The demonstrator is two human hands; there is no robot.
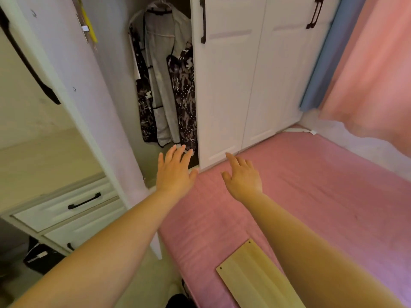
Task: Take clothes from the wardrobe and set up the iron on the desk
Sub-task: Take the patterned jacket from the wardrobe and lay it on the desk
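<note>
- Nearest the camera, two bare forearms reach forward from the bottom edge toward the wardrobe (244, 85), and between them a pale yellow board (255, 276) lies flat on the bed.
- Pink bed (311, 196) fills the lower right and runs up to the foot of the wardrobe's closed doors.
- White wardrobe stands ahead; its two right doors, each with a dark handle (202, 21), are closed, and its left door (73, 85) hangs open toward the camera.
- Pink curtain (373, 74) hangs to the right of the wardrobe, with a blue curtain (322, 63) between it and the wardrobe.
- White drawer unit (73, 210) with black handles sits to the left of the wardrobe, beyond the open door, and a dark object, too unclear to name, lies on the floor below it.
- Clothes (164, 85) hang inside the open section of the wardrobe: a pale garment on a hanger, flanked by dark patterned fabric with white marks.
- Left hand (174, 172) is held in front of the wardrobe opening, just under the hem of the clothes, its grip spread with straight fingers, holding nothing; whether the fingertips touch the fabric cannot be told.
- Right hand (243, 176) hovers over the bed at the foot of the nearest closed door, its grip loose, forefinger stretched forward, the other fingers relaxed, holding nothing.
</note>
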